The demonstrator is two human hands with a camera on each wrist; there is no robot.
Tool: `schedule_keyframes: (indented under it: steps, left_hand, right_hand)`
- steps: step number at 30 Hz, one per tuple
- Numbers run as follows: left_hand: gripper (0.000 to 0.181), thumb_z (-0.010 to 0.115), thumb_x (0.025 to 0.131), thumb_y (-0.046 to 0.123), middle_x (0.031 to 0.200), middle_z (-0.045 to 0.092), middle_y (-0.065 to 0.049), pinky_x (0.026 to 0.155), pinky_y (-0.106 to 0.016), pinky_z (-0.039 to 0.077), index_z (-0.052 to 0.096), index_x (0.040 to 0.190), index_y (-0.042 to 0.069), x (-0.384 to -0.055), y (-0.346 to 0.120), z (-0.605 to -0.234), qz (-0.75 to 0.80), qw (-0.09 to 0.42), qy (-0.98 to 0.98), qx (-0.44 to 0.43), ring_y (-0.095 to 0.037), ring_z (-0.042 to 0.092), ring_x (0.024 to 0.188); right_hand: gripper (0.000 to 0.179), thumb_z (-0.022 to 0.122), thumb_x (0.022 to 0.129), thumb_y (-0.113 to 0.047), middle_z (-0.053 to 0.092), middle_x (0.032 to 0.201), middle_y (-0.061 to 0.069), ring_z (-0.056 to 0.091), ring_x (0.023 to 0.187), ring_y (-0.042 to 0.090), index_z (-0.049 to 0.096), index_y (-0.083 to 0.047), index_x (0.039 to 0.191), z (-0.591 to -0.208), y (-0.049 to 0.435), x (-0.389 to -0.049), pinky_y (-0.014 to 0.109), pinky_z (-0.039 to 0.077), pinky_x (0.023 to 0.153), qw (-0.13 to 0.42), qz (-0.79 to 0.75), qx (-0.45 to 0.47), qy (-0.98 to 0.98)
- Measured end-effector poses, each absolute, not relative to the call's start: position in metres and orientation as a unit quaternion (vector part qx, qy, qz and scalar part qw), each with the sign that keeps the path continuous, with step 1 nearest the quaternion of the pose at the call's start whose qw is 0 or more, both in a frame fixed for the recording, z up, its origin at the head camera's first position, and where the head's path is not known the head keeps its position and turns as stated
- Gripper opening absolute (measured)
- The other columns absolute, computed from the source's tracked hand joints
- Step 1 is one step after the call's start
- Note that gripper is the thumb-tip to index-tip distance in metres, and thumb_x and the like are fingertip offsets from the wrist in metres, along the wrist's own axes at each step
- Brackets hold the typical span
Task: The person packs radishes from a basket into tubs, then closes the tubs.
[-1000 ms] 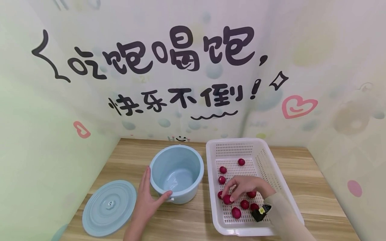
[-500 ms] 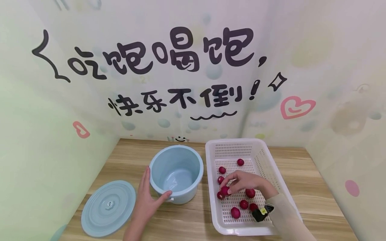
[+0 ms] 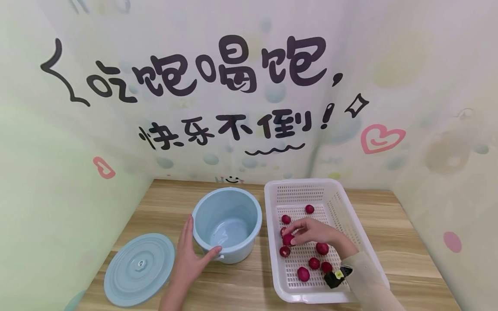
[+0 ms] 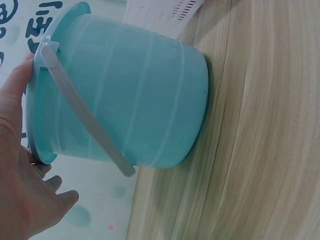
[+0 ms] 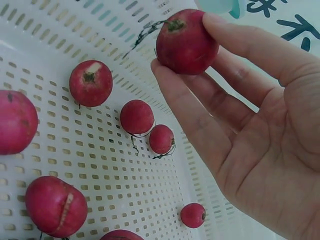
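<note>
While the left hand (image 3: 190, 258), digits apart, touched the bucket (image 3: 243, 253), the right hand (image 3: 317, 232) pinched a radish (image 5: 185, 45) over the right-side basket (image 3: 307, 298).

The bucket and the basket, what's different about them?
The bucket is light blue; the basket is white. The bucket is round; the basket is a rectangle with rounded corners. The bucket has solid sides; the basket's sides are full of little holes. Both are open on top and stand on the wooden table.
</note>
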State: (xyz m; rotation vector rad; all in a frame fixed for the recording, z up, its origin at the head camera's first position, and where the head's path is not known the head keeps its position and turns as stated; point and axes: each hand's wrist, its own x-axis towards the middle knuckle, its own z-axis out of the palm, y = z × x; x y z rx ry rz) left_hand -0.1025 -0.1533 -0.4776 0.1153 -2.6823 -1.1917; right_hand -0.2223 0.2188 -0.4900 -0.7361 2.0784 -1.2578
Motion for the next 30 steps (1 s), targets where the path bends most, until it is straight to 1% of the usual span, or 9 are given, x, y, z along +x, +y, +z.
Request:
schedule_keyframes:
  steps: [4, 11, 15, 22, 27, 30]
  left_hand:
    - [0.118, 0.082, 0.078, 0.048, 0.168, 0.013, -0.018, 0.121, -0.066, 0.023, 0.007, 0.162, 0.011, -0.103, -0.153, -0.478, -0.404, 0.099, -0.908, 0.041, -0.045, 0.017, 0.152]
    - [0.118, 0.082, 0.078, 0.047, 0.167, 0.013, -0.018, 0.121, -0.065, 0.024, 0.007, 0.161, 0.011, -0.103, -0.154, -0.480, -0.399, 0.101, -0.910, 0.041, -0.045, 0.017, 0.152]
    - [0.118, 0.082, 0.078, 0.047, 0.167, 0.014, -0.018, 0.121, -0.065, 0.024, 0.008, 0.161, 0.010, -0.103, -0.154, -0.480, -0.398, 0.104, -0.911, 0.041, -0.044, 0.018, 0.152]
    - [0.118, 0.081, 0.078, 0.049, 0.168, 0.013, -0.017, 0.121, -0.065, 0.025, 0.008, 0.161, 0.011, -0.103, -0.154, -0.478, -0.398, 0.101, -0.911, 0.043, -0.044, 0.018, 0.152]
    - [0.118, 0.080, 0.078, 0.052, 0.168, 0.012, -0.016, 0.121, -0.064, 0.024, 0.007, 0.162, 0.012, -0.104, -0.153, -0.477, -0.398, 0.095, -0.911, 0.045, -0.043, 0.017, 0.153]
    - [0.118, 0.080, 0.078, 0.053, 0.168, 0.012, -0.016, 0.121, -0.065, 0.025, 0.007, 0.162, 0.012, -0.104, -0.153, -0.477, -0.395, 0.092, -0.913, 0.047, -0.043, 0.017, 0.153]
  right_hand:
    - [0.028, 0.074, 0.088, -0.018, 0.068, 0.090, 0.007, 0.051, 0.068, 0.002, 0.073, -0.010, 0.115, -0.488, 0.218, -0.222, 0.017, 0.046, 0.061, 0.273, -0.470, -0.272, 0.794]
    - [0.028, 0.074, 0.089, -0.021, 0.073, 0.103, 0.012, 0.055, 0.076, 0.007, 0.072, -0.011, 0.115, -0.482, 0.215, -0.221, 0.019, 0.048, 0.069, 0.263, -0.468, -0.249, 0.806]
    - [0.030, 0.073, 0.090, -0.022, 0.073, 0.105, 0.011, 0.057, 0.080, 0.007, 0.071, -0.010, 0.117, -0.479, 0.214, -0.223, 0.019, 0.049, 0.072, 0.250, -0.473, -0.252, 0.806]
    - [0.027, 0.071, 0.091, -0.018, 0.073, 0.105, 0.015, 0.061, 0.083, 0.007, 0.071, -0.010, 0.118, -0.475, 0.214, -0.227, 0.018, 0.051, 0.075, 0.221, -0.481, -0.272, 0.804]
    - [0.029, 0.071, 0.091, -0.016, 0.074, 0.104, 0.019, 0.065, 0.086, 0.004, 0.071, -0.005, 0.119, -0.471, 0.213, -0.230, 0.017, 0.054, 0.079, 0.206, -0.496, -0.288, 0.793]
    - [0.030, 0.071, 0.091, -0.016, 0.074, 0.105, 0.019, 0.067, 0.087, 0.003, 0.070, -0.003, 0.119, -0.468, 0.211, -0.230, 0.017, 0.056, 0.080, 0.200, -0.503, -0.286, 0.790]
